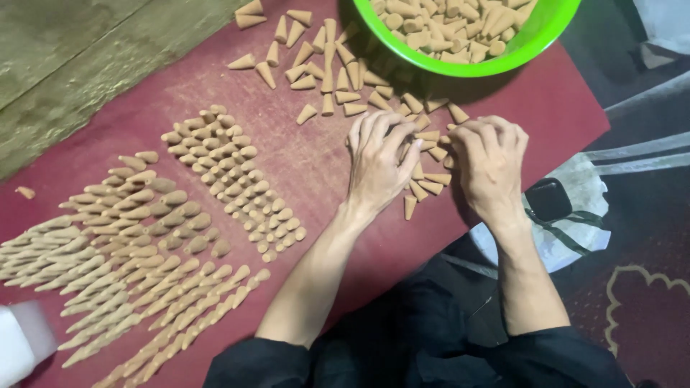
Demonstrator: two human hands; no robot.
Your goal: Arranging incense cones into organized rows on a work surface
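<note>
Cones (424, 183) partly hidden under both hands' fingers (388, 133).

Tan cones (215, 179), green bowl (546, 32) (glossy), maroon board (316, 165).

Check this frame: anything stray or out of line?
One lone cone lies at the board's far left edge, apart from the upright rows. Loose cones lie scattered beside the green bowl, near both hands.
</note>
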